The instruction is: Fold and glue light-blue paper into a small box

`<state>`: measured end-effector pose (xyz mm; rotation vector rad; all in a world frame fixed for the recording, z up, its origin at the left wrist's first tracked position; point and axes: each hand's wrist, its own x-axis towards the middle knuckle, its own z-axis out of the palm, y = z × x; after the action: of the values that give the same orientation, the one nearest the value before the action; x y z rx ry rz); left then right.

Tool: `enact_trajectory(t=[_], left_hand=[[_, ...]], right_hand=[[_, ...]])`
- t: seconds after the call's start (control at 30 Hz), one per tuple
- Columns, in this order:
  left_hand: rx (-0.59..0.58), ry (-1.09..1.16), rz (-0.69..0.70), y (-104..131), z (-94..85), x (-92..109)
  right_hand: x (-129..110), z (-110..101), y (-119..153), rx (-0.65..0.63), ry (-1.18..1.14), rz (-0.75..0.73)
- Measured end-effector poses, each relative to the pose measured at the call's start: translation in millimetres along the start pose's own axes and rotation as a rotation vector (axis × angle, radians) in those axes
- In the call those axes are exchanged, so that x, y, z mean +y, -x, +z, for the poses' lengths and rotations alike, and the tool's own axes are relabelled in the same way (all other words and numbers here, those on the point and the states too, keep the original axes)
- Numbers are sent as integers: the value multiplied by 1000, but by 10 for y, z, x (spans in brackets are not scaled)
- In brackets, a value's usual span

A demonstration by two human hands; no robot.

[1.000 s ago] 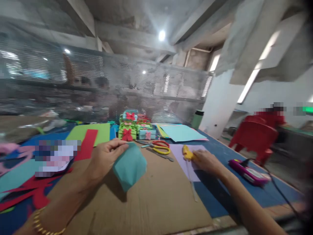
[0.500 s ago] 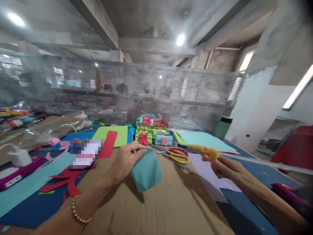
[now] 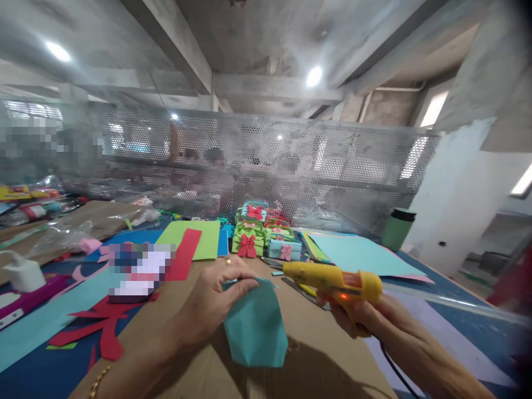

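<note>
My left hand [image 3: 226, 288] pinches the top edge of a folded light-blue paper piece [image 3: 256, 330], which stands over the brown cardboard [image 3: 199, 366]. In my right hand [image 3: 361, 316] is a yellow glue gun [image 3: 332, 280] with a small orange light lit, its nozzle pointing left, just above and right of the paper's top. Scissors [image 3: 305, 289] lie behind the glue gun, partly hidden by it. Beyond my hands, small paper boxes with bows [image 3: 248, 244] are stacked in green and light blue.
Red paper scraps [image 3: 106, 324], a blurred-out phone-like object [image 3: 141, 274] and a purple power strip [image 3: 37, 296] lie left. Light-blue sheets [image 3: 366, 252] and a green bottle [image 3: 398, 230] are at the back right. Lilac paper [image 3: 449, 332] lies right.
My right hand has brought the glue gun left and nearer to the blue paper, now covering much of the scissors. My left hand still holds the paper, slightly lower in view and turned.
</note>
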<state>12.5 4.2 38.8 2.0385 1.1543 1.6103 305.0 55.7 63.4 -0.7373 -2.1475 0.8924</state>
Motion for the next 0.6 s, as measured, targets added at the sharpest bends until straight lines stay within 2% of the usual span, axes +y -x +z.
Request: enact_trajectory(t=[0.13,0.3,0.6], left_hand=[[-13,13,-32,18,2,21],[-6,19,3,22,9,40],[12,22,38,28,17,16]], right_hand=[[15,-67,99,4,43,55],[24,-108,179,-18,127,154],[-17,-106,174,-2,177,162]])
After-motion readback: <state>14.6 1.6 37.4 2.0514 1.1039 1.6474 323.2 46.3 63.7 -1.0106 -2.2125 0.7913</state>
